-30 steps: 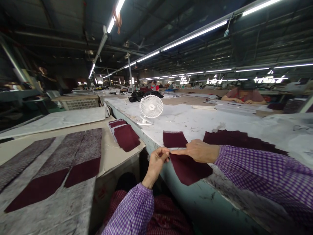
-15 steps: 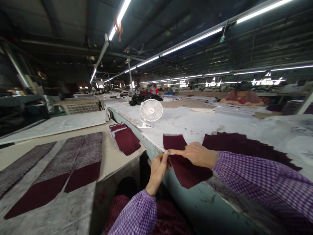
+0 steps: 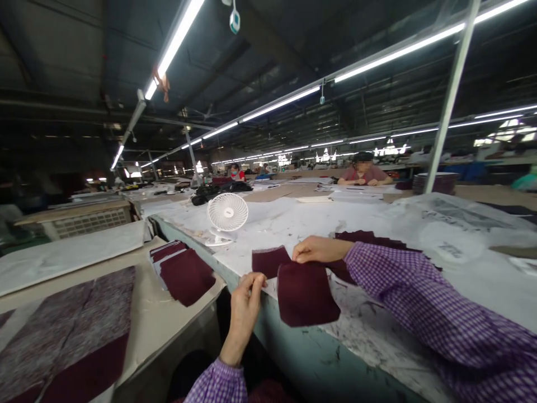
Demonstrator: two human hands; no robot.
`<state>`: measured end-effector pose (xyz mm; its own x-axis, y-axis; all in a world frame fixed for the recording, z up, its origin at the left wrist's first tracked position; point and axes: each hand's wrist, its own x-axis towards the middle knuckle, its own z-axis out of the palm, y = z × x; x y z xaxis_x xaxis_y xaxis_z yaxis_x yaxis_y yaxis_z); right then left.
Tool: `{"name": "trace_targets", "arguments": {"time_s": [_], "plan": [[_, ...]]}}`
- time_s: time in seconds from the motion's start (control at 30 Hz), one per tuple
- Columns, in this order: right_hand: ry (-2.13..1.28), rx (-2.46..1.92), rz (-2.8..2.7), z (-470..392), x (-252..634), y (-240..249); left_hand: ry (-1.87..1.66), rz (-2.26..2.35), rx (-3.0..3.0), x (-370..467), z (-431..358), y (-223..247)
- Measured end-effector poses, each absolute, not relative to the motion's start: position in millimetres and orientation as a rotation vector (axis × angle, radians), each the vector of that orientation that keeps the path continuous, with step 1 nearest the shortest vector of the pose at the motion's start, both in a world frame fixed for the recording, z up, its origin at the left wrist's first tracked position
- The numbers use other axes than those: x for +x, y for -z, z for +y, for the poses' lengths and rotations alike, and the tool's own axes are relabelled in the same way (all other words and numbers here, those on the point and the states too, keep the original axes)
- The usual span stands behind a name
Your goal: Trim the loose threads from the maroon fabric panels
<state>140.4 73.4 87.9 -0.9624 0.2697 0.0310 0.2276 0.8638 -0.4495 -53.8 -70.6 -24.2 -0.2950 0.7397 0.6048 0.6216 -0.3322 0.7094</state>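
My right hand (image 3: pixel 316 249) is closed on the top edge of a maroon fabric piece (image 3: pixel 308 294), which hangs over the front edge of the white-topped table (image 3: pixel 277 210). Left of that piece, my left hand (image 3: pixel 247 296) is closed in a pinch at the table edge; whatever may be between its fingertips is too small to make out. Another maroon piece (image 3: pixel 268 261) lies flat just behind my hands. Fanned maroon pieces (image 3: pixel 377 239) lie beyond my right forearm, which partly hides them.
A white fan (image 3: pixel 227 212) stands near the table's left edge. On the lower table at left are a stack of maroon pieces (image 3: pixel 187 277) and speckled fabric panels (image 3: pixel 84 324). Clear plastic sheeting (image 3: pixel 453 224) lies at right. A co-worker (image 3: pixel 364 170) sits across the table.
My right hand has gone from pointing at my left fingertips to gripping the maroon piece by its top edge. My left hand has drawn apart from it. The view has turned right.
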Motion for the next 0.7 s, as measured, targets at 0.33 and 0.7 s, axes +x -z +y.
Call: {"name": "trace_targets", "arguments": {"time_s": [0.33, 0.7], "plan": [[-0.218, -1.485, -2.602, 156, 262, -112, -0.894, 2.105, 2.429, -80, -25, 7], [-0.842, -0.634, -2.938, 91, 176, -105, -1.023, 1.994, 2.301, -20, -97, -1]]}}
